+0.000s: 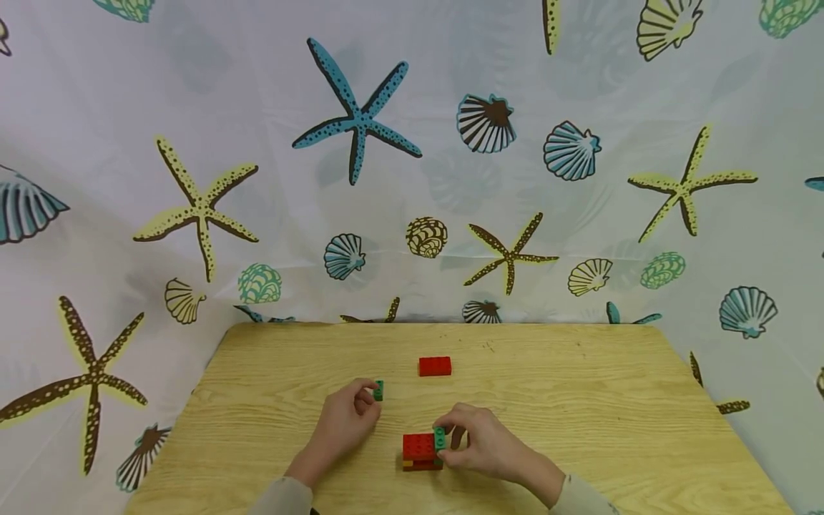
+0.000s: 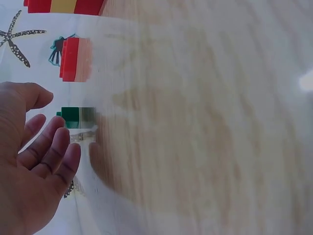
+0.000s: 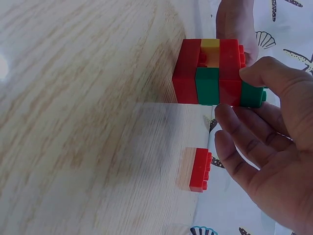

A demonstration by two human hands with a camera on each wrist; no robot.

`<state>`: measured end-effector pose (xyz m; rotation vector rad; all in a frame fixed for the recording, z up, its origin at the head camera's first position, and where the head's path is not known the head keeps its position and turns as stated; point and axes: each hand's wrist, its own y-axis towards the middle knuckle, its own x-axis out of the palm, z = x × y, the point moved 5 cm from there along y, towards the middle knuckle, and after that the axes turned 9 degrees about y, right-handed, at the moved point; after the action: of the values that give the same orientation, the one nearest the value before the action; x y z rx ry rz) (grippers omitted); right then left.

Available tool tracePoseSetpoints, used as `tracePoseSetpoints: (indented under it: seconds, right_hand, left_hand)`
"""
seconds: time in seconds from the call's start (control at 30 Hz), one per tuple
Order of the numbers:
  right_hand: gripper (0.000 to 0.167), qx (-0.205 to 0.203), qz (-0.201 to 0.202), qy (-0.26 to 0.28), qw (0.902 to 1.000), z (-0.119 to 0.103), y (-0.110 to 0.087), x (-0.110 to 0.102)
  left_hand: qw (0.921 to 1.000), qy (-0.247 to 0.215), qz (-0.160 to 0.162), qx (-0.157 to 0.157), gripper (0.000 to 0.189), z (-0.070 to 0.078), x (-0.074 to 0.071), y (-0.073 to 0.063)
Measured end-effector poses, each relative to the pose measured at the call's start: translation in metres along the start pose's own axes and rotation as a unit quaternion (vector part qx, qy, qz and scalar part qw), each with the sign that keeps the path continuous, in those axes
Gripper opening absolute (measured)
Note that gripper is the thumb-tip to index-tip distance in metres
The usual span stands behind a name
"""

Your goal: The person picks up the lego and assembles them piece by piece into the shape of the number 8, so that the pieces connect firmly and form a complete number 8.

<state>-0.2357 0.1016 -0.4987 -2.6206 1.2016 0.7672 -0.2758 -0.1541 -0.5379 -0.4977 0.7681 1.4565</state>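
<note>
Head: the right hand (image 1: 486, 442) pinches a small green brick (image 1: 440, 438) at the brick stack's (image 1: 417, 446) three o'clock; a crooked push could tip it. Left wrist: the left hand (image 2: 29, 176), thumb and fingers apart, could bump the loose green brick (image 2: 70, 118) at its one o'clock. Right wrist: pushing the top red brick (image 3: 229, 73), over a gap, could cause a wobble.

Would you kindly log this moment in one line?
right hand: pinches upper green brick on stack | left hand: near loose green brick | red brick: on table
</note>
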Motion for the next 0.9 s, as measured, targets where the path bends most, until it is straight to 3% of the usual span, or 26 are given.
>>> tracePoseSetpoints:
  seconds: [0.47,0.9]
  right_hand:
    - [0.032,0.0,-0.003,-0.004,1.0,0.001,0.002,-0.004]
    - [0.03,-0.017,0.009,-0.021,0.9996,0.001,0.013,-0.006]
  left_hand:
    - [0.9991,0.026,-0.002,-0.034,0.044,-0.014,0.006,0.015]
    - [0.9989,0.043,-0.016,-0.004,0.045,-0.014,0.005,0.032]
